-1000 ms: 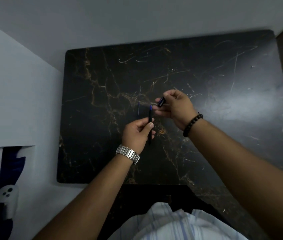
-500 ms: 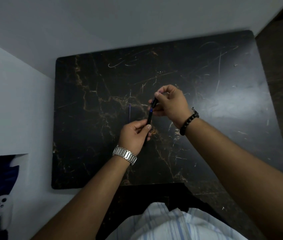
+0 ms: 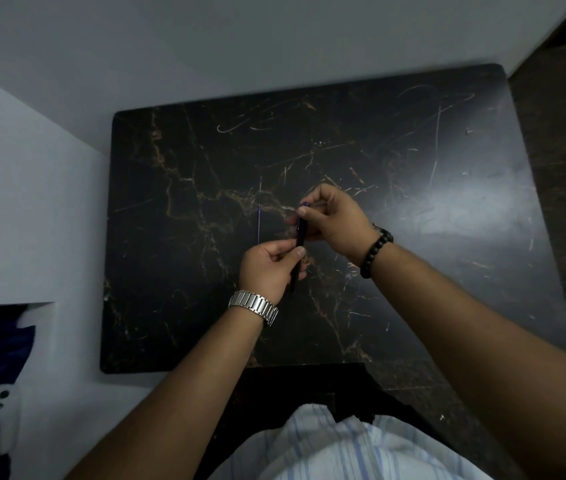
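Head view: pen (image 3: pixel 300 233) held above counter (image 3: pixel 413 271). My left hand (image 3: pixel 269 268) has its grip closed round the lower barrel, my right hand (image 3: pixel 335 220) pinches the top end. Risks: a skewed push jams or slips the end, and the pen drops. Thin blue rod (image 3: pixel 259 225) lies loose beside my left hand and could get knocked away.

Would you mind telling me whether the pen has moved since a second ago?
Yes. The pen shifted right, farther from the thin blue refill on the table.

Bare forearms — a silver link watch (image 3: pixel 253 305), a black bead bracelet (image 3: pixel 375 251) — pale striped shirt (image 3: pixel 343 448).
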A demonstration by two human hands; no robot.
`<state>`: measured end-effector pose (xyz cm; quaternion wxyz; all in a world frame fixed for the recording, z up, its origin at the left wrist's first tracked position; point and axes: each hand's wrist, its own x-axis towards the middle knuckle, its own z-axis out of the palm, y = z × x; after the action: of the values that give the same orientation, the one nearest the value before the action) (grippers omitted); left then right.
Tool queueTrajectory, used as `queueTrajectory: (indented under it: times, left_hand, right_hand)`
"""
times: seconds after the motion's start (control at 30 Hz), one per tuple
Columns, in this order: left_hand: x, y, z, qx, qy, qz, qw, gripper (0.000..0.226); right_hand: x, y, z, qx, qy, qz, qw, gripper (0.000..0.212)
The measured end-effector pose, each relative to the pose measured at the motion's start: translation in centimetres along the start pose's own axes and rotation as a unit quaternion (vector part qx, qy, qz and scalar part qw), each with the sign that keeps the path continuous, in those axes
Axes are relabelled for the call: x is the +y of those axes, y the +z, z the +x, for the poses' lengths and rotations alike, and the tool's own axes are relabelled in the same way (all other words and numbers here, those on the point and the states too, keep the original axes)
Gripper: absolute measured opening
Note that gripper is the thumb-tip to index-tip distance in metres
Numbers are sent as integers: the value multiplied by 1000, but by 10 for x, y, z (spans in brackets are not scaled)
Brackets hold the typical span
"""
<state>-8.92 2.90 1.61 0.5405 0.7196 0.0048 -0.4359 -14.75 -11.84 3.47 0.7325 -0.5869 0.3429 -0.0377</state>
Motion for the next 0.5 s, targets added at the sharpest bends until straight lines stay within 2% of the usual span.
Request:
queueTrajectory:
  times: [0.17, 0.37, 0.5]
  left_hand:
    - [5, 4, 2, 1, -14, -17, 1000, 19]
    - [14, 16, 0, 6, -15, -54, 998, 17]
    - [15, 23, 2, 24, -32, -29, 999, 11]
  right_hand:
    - [-2, -1, -5, -5, 2, 55, 998, 11]
    - [-4, -8, -5, 2, -7, 59, 998, 10]
    - [14, -6, -13, 23, 55, 36, 998, 34]
